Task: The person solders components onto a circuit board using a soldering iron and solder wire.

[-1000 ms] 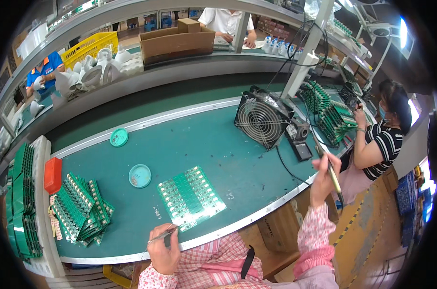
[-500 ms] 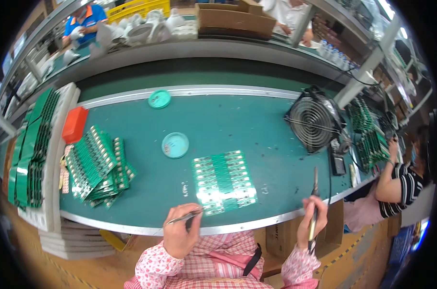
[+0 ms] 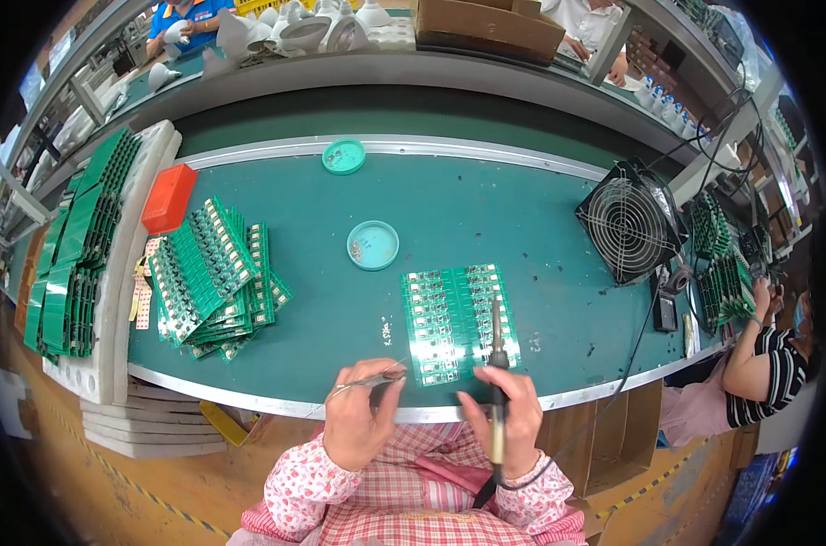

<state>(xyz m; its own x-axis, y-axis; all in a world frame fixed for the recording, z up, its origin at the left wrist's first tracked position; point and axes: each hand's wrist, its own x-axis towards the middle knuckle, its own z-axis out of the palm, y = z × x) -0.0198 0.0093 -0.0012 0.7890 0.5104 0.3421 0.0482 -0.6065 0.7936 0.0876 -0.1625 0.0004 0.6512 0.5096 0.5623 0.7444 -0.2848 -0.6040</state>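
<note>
A: What's at the far left of the frame?
B: Green boards stand in rows on a white foam block. Just beside it is a red box, and next comes a loose pile of boards on the green bench.
A: And near the middle?
B: A small round lid lies toward the upper centre. At the lower centre is the left hand, its grip pinched on thin tweezers.
A: Do the tweezers touch anything?
B: Their tips are near the lower left edge of the circuit board; I can't tell whether they touch. A round dish with small bits in it sits above, and the board lies flat just right of centre.
A: The other hand?
B: The right hand, below the board's right side, has its grip wrapped round a soldering iron. The iron points up across the board; contact is unclear.
A: Farther right?
B: A black fan stands on the bench, and a person in a striped shirt sits at the right edge.
</note>
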